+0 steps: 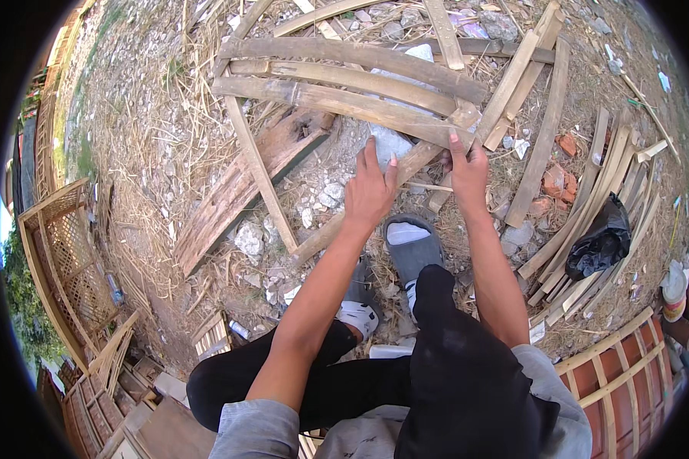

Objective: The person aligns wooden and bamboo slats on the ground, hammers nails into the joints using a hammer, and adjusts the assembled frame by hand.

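My right hand (468, 170) pinches the right end of a long bamboo slat (337, 102), its thumb lying on top. This slat is the nearest of several that lie roughly side by side, with a second slat (352, 74) and a third slat (360, 53) beyond it. Under their right ends runs a slanting wooden strip (417, 159). My left hand (370, 187) is just short of the slat, with forefinger and thumb apart and nothing visible between them. Past its fingertips lies a grey stone (390, 143). The left hand's other fingers are curled and partly hidden.
A thick weathered timber (237, 187) and a thin strip (256, 164) lie left. To the right are a loose slat (542, 138), broken red brick (559, 182), a pile of curved slats (589, 199) and a black plastic bag (601, 237). A lattice panel (69, 260) stands far left.
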